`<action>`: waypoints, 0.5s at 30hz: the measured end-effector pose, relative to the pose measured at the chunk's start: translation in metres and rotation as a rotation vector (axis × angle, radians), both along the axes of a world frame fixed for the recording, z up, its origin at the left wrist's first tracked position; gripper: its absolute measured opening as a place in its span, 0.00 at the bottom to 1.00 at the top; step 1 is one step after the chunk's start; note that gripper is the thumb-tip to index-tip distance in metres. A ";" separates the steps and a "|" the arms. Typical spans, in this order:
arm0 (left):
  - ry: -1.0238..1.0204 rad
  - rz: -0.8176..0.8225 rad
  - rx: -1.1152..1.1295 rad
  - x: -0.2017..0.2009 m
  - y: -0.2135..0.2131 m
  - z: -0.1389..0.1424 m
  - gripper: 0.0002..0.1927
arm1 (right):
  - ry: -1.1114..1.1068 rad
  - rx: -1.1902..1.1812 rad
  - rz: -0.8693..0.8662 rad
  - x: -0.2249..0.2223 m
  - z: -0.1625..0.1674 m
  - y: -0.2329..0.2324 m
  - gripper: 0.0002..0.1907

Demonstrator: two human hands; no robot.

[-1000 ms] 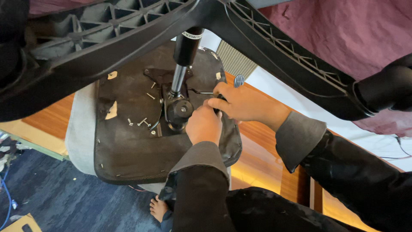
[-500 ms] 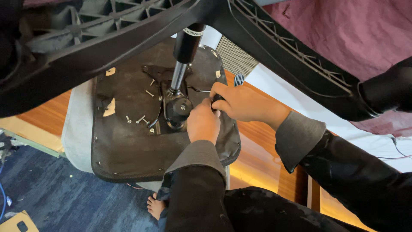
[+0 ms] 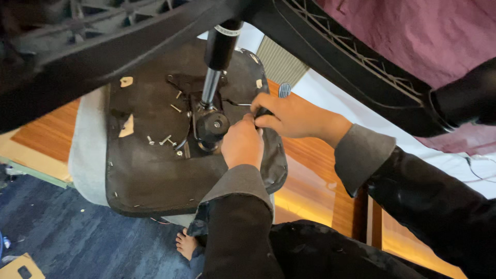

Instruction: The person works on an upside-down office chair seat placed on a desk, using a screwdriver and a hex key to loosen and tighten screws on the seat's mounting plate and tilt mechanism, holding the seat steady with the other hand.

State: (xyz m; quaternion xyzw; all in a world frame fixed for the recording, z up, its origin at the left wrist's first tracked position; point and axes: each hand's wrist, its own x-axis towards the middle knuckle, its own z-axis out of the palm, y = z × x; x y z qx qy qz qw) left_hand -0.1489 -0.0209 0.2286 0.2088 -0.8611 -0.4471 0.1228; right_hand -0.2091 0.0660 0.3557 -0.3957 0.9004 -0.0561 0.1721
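Chair seat, upside down with its dark underside showing, rests on a wooden table. A metal bracket is fixed at its middle, and a gas cylinder rises from it toward the black chair base overhead. Left hand is curled into a loose fist just beside the bracket. Right hand pinches a small dark tool; what kind, I cannot tell. About 4 loose screws lie on the seat.
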 end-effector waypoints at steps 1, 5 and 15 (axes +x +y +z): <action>-0.015 -0.002 0.019 0.000 0.003 0.000 0.12 | -0.006 0.058 -0.073 0.000 0.000 0.000 0.18; -0.006 0.002 0.072 0.007 0.005 -0.006 0.13 | 0.028 0.003 -0.077 -0.001 -0.012 0.001 0.18; -0.089 0.098 0.089 0.062 -0.016 -0.032 0.24 | 0.098 -0.058 0.090 -0.006 -0.023 0.010 0.14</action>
